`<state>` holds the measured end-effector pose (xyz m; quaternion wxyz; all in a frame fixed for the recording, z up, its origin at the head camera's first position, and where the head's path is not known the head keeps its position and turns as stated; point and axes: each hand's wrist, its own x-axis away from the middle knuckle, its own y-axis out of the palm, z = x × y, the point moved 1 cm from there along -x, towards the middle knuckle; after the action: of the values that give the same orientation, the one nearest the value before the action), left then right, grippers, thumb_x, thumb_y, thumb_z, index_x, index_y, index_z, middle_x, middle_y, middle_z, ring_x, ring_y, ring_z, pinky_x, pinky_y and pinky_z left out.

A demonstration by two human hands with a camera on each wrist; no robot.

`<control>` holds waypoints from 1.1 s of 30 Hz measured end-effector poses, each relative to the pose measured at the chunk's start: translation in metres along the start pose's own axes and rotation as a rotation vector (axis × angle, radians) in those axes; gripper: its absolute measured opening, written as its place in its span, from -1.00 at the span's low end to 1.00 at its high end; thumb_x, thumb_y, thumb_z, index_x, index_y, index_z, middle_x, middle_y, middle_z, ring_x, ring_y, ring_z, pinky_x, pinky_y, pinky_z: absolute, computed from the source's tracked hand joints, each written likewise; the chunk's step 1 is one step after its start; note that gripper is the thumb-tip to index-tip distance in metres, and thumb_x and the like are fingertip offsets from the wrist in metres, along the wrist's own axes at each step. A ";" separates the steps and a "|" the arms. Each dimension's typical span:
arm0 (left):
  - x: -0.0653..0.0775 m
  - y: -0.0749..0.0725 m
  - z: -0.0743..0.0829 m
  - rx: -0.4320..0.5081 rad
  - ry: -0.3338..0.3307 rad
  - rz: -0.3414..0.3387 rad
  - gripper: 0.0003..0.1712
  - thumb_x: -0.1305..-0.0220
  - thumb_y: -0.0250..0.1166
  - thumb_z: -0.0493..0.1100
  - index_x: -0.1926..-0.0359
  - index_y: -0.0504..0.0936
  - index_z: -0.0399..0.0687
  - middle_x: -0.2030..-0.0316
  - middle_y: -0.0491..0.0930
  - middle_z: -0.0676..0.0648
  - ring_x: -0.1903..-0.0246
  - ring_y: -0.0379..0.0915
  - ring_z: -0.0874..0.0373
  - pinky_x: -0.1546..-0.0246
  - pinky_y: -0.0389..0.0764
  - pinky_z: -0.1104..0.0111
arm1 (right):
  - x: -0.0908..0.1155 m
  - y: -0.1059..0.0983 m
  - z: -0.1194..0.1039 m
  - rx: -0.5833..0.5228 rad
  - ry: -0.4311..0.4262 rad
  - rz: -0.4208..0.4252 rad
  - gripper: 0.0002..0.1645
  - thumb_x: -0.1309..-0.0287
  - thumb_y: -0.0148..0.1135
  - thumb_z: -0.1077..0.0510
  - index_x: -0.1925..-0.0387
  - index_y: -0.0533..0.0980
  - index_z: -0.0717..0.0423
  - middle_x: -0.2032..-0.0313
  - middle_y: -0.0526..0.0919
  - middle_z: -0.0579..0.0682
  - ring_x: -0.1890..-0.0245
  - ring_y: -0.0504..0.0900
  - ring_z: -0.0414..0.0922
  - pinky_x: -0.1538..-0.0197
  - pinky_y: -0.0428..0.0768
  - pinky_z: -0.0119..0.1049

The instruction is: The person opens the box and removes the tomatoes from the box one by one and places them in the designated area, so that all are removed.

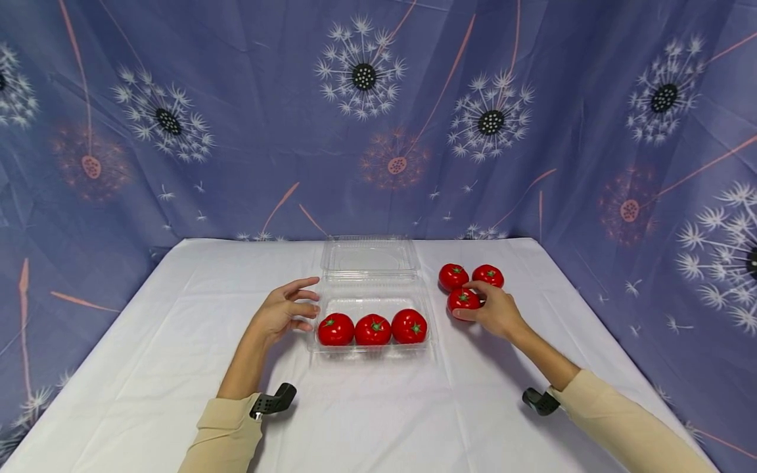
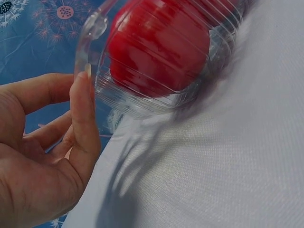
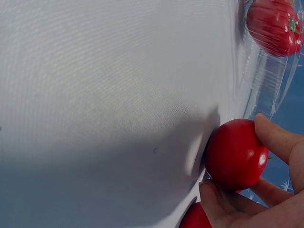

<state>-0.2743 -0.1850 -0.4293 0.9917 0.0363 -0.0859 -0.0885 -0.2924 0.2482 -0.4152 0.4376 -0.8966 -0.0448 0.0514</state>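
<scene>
With a pick-up seemingly in hand and a clear lift called for, one glossy red round tomato (image 1: 461, 301) is gripped by the right hand (image 1: 497, 312) beside two matching tomatoes (image 1: 453, 277) toward the far right corner of the white-clothed bench (image 1: 148, 368), while one clear plastic container (image 1: 372, 303), holding three more tomatoes (image 1: 372, 330), is flanked by the left hand (image 1: 278, 315), fingers relaxed.

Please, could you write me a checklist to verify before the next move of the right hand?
1. Grip: ok, the right hand holds one tomato between thumb and fingers.
2. Held tomato off the table: cannot tell.
3. Lid open: ok, folded back at the far side.
4. Room in the clear box: ok, its three tomatoes sit along the near side.
5. Left hand steadying the box: cannot tell, its fingers are at the side.
</scene>
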 end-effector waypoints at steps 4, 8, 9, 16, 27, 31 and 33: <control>0.000 0.000 0.001 -0.001 0.003 -0.004 -0.11 -0.17 0.30 -0.49 -0.52 0.23 -0.20 -0.05 0.48 -0.22 0.38 0.62 0.18 0.53 0.71 0.40 | 0.001 -0.001 0.001 -0.002 -0.001 0.007 -0.17 -0.04 0.56 -0.02 -0.30 0.47 0.20 -0.11 0.65 0.32 -0.11 0.63 0.24 -0.15 0.60 0.19; 0.000 0.000 0.001 -0.004 0.004 -0.004 -0.11 -0.18 0.30 -0.49 -0.52 0.23 -0.20 -0.04 0.49 -0.22 0.38 0.62 0.18 0.53 0.71 0.40 | 0.001 0.000 0.002 -0.021 0.006 -0.003 -0.16 -0.05 0.55 -0.03 -0.30 0.45 0.21 -0.13 0.64 0.31 -0.12 0.61 0.23 -0.16 0.61 0.17; 0.000 0.000 0.001 -0.006 0.005 -0.003 -0.11 -0.18 0.30 -0.48 -0.52 0.23 -0.20 -0.04 0.49 -0.22 0.38 0.62 0.17 0.53 0.71 0.39 | 0.001 0.000 0.001 -0.026 0.007 -0.008 -0.16 -0.06 0.55 -0.03 -0.31 0.45 0.22 -0.13 0.63 0.31 -0.12 0.61 0.24 -0.15 0.61 0.17; 0.001 -0.001 0.001 -0.013 0.004 -0.004 -0.12 -0.18 0.30 -0.47 -0.52 0.23 -0.20 -0.05 0.49 -0.22 0.36 0.61 0.17 0.51 0.72 0.38 | 0.000 0.001 0.001 -0.037 0.022 -0.027 -0.16 -0.06 0.55 -0.03 -0.31 0.43 0.21 -0.14 0.61 0.29 -0.13 0.59 0.23 -0.15 0.62 0.16; 0.001 -0.001 0.001 -0.003 0.006 -0.006 -0.11 -0.18 0.30 -0.48 -0.52 0.23 -0.20 -0.04 0.49 -0.20 0.36 0.61 0.17 0.51 0.72 0.38 | -0.002 -0.001 0.001 -0.040 0.030 -0.047 -0.16 -0.05 0.54 -0.08 -0.30 0.44 0.17 -0.20 0.58 0.30 -0.20 0.55 0.24 -0.23 0.53 0.23; 0.001 -0.001 0.000 0.000 0.008 -0.010 -0.11 -0.17 0.31 -0.48 -0.52 0.23 -0.20 -0.04 0.49 -0.20 0.36 0.61 0.17 0.50 0.72 0.37 | -0.001 -0.002 0.000 -0.041 0.035 -0.043 -0.16 -0.04 0.54 -0.11 -0.29 0.46 0.14 -0.18 0.60 0.31 -0.20 0.56 0.23 -0.21 0.54 0.21; 0.001 -0.001 0.000 -0.004 0.008 -0.010 -0.11 -0.17 0.31 -0.47 -0.52 0.23 -0.20 -0.05 0.49 -0.21 0.37 0.61 0.17 0.50 0.72 0.37 | -0.001 -0.002 0.001 -0.043 0.037 -0.044 -0.16 -0.04 0.54 -0.12 -0.30 0.46 0.13 -0.17 0.60 0.31 -0.20 0.56 0.23 -0.19 0.55 0.19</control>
<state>-0.2731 -0.1862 -0.4292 0.9917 0.0349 -0.0814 -0.0935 -0.2934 0.2502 -0.4137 0.4200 -0.9054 -0.0575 0.0242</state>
